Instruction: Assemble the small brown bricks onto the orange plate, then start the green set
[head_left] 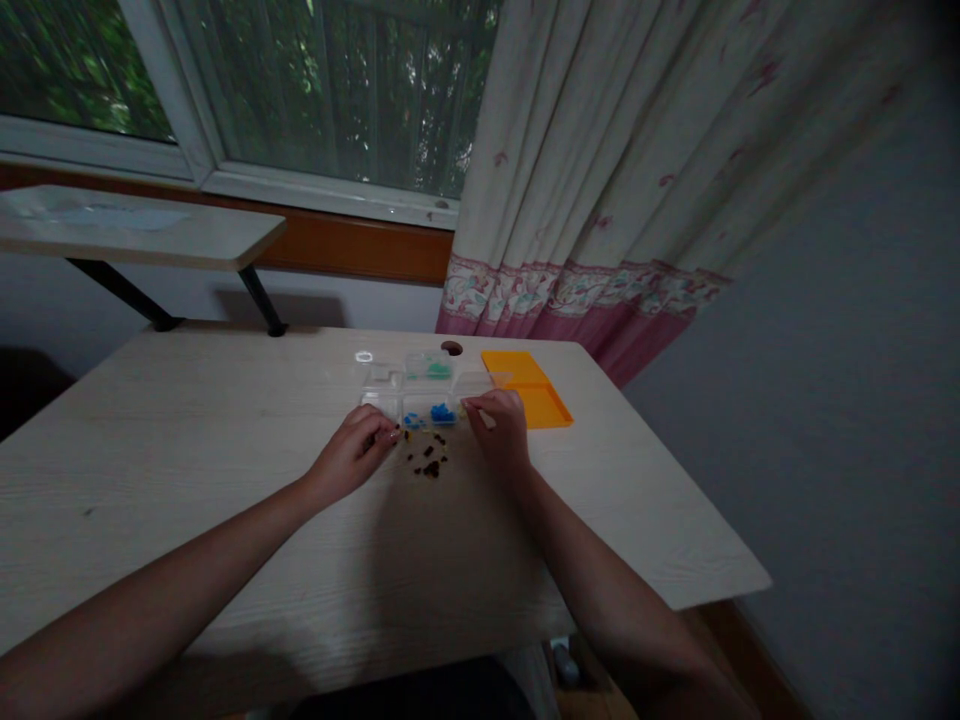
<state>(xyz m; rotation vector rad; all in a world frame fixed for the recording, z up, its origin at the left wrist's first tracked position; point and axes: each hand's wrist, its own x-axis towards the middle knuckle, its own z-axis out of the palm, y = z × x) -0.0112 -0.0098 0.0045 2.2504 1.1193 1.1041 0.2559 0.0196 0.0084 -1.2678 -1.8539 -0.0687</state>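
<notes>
A clear plastic organizer box [390, 378] with small compartments sits on the pale wooden table [225, 480]. Blue pieces [442, 412] lie in a near compartment and green pieces [438, 370] in a far one. Small dark pieces [429, 462] are scattered on the table just in front of the box. My left hand [352, 452] rests beside the box's near left corner, fingers curled in a pinch. My right hand [501, 424] is at the box's right edge, fingers bent against it. What either hand holds is too small to make out.
An orange flat tray or lid [536, 392] lies right of the box. A cable hole [451, 347] is at the table's far edge. A shelf on black brackets [135, 232] stands at the back left under the window. A flowered curtain [600, 200] hangs at the right.
</notes>
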